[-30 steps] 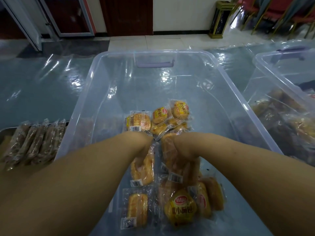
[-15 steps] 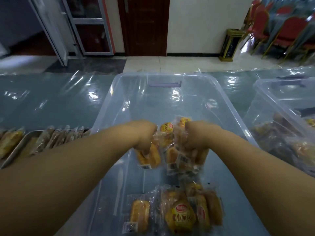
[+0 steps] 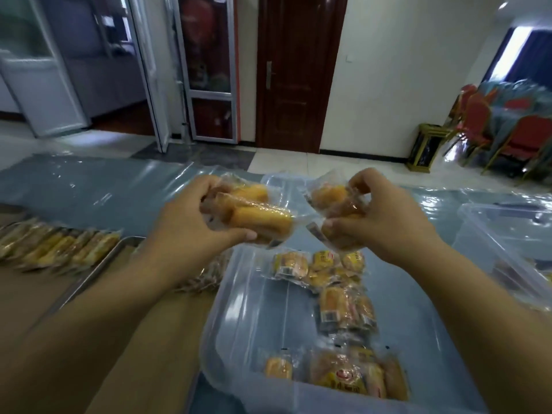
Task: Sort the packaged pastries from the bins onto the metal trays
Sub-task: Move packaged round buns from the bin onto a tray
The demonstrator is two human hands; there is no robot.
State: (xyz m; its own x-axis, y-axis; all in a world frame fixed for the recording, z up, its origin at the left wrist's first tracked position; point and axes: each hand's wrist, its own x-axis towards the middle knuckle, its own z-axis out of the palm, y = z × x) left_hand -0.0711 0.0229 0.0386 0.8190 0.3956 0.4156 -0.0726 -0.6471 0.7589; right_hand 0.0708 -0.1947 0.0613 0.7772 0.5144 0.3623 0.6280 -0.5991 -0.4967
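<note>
Both hands have risen out of the clear plastic bin (image 3: 239, 294) since the earlier frames, each bringing up a bunch of wrapped pastries, and the view has tipped up toward the room. The left hand (image 3: 191, 225) curls its fingers around several long golden rolls in wrappers (image 3: 260, 216); the right hand (image 3: 385, 222) pinches a cluster of smaller packets (image 3: 334, 201), held just beside the other bunch above the bin. On the left, a metal tray (image 3: 98, 264) already carries a row of packaged pastries (image 3: 59, 246). More packets (image 3: 337, 297) lie in the bin, and a second bin (image 3: 507, 234) on the right looks to hold others, so the sorting seems partly done, with plenty left.
</note>
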